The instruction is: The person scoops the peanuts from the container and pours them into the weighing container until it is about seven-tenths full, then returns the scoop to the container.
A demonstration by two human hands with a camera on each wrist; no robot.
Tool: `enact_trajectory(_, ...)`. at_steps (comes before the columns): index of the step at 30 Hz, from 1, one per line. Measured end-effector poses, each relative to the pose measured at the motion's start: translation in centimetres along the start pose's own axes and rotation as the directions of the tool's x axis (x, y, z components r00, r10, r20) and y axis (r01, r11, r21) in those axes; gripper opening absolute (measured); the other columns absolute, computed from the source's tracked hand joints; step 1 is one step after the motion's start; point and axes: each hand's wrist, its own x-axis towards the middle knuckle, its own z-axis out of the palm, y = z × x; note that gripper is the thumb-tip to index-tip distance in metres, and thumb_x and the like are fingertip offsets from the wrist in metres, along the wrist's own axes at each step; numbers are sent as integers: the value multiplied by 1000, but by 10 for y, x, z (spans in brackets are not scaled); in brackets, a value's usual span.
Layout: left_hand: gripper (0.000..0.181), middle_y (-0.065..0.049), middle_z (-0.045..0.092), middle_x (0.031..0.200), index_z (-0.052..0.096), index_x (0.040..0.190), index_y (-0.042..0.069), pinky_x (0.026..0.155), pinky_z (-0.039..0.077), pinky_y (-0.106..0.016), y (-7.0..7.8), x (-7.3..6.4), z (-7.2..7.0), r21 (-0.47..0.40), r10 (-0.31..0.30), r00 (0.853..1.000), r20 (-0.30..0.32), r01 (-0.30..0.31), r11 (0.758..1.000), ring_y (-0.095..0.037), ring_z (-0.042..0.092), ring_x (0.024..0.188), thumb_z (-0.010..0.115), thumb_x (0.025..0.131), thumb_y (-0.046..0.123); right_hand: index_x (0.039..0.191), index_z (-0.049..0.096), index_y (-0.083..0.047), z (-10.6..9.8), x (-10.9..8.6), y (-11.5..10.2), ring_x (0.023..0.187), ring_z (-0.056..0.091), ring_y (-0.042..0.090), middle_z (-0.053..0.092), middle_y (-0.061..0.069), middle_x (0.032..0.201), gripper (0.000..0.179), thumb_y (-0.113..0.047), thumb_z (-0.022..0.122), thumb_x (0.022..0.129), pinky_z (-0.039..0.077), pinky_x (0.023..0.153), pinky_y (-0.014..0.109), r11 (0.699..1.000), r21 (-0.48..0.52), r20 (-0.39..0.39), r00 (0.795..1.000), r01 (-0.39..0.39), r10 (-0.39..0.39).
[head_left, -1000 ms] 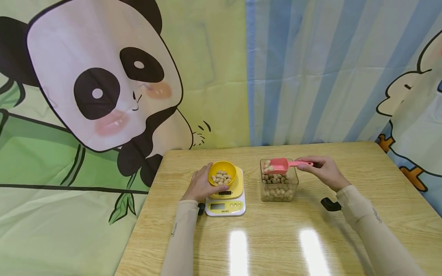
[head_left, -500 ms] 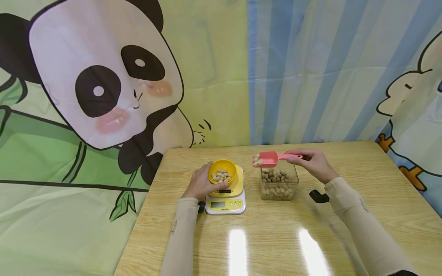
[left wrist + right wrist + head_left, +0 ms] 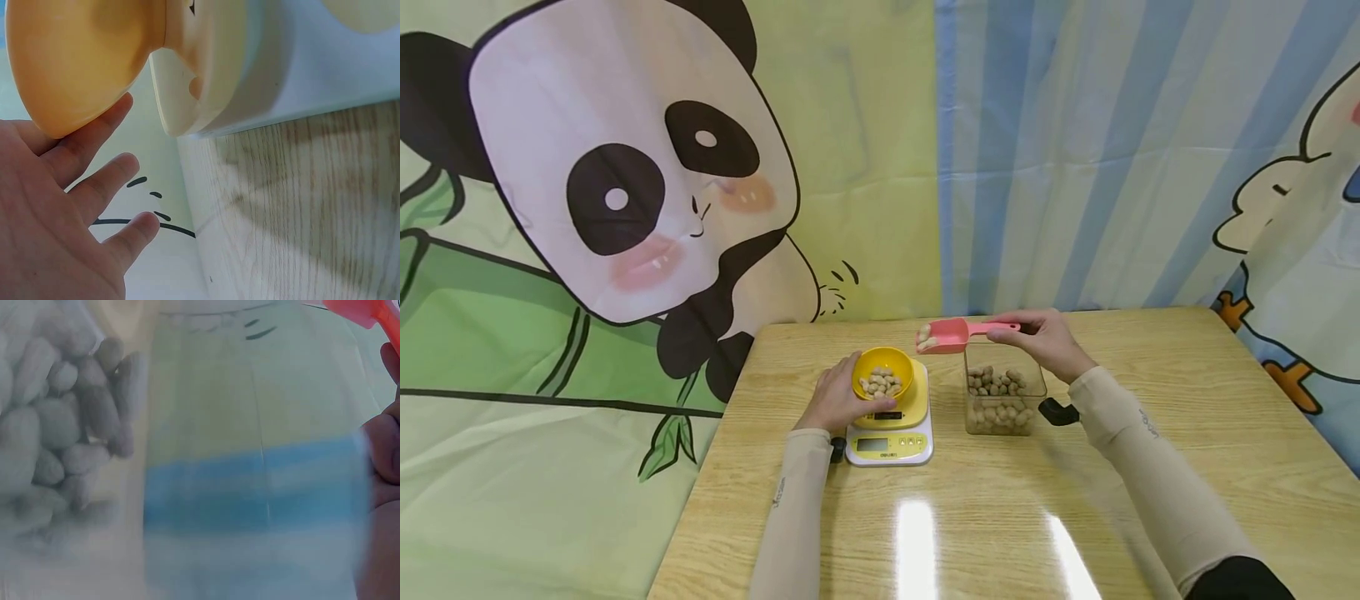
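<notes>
A yellow bowl (image 3: 886, 360) with several peanuts (image 3: 880, 384) sits on a yellow-and-white kitchen scale (image 3: 904, 448). My left hand (image 3: 835, 398) grips the bowl, thumb in front and fingers at its left side. In the left wrist view, fingertips touch the bowl (image 3: 87, 56) while two other fingers (image 3: 128, 240) stick out free. My right hand (image 3: 1047, 340) pinches the handle of a pink scoop (image 3: 953, 335), held level with a few peanuts at its front. The scoop hangs in the air between bowl and clear container (image 3: 1042, 372). The container holds more peanuts (image 3: 996, 383).
The light wooden table (image 3: 985, 517) ends at a printed cloth backdrop (image 3: 865, 208) with a panda. A black wrist mount (image 3: 1058, 412) hangs below my right wrist, close to the container's right side.
My right hand has carried the scoop with its peanuts leftward and slightly away from me, from over the container towards the bowl. My left hand stays on the bowl.
</notes>
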Motion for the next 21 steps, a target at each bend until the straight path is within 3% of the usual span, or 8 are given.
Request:
enact_trajectory(10, 118, -4, 54, 143, 36, 156, 14, 116, 28, -55, -2, 0, 1, -8, 29, 999, -18, -29, 1000, -28, 50, 128, 80, 66, 75, 117, 76, -5, 22, 15, 0, 63, 46, 17, 72, 9, 90, 26, -14, 76, 93, 42, 56, 26, 1000, 8, 58, 998, -27, 26)
enact_trajectory(17, 109, -1, 56, 138, 40, 153, 16, 114, 31, -54, -1, 1, 1, -10, 36, 999, -30, -36, 999, -24, 52, 124, 83, 67, 68, 115, 78, -14, 37, 22, -2, 70, 51, 16, 73, 8, 99, 27, -27, 77, 92, 46, 62, 27, 997, -36, 102, 992, -76, 79)
enact_trajectory(21, 109, -1, 56, 138, 39, 153, 16, 113, 31, -56, -2, 1, 2, -6, 37, 999, -30, -37, 999, -25, 53, 123, 84, 68, 68, 114, 78, -16, 45, 24, -2, 72, 52, 24, 73, 8, 97, 29, -34, 77, 91, 47, 63, 30, 992, -87, 131, 986, -91, 102)
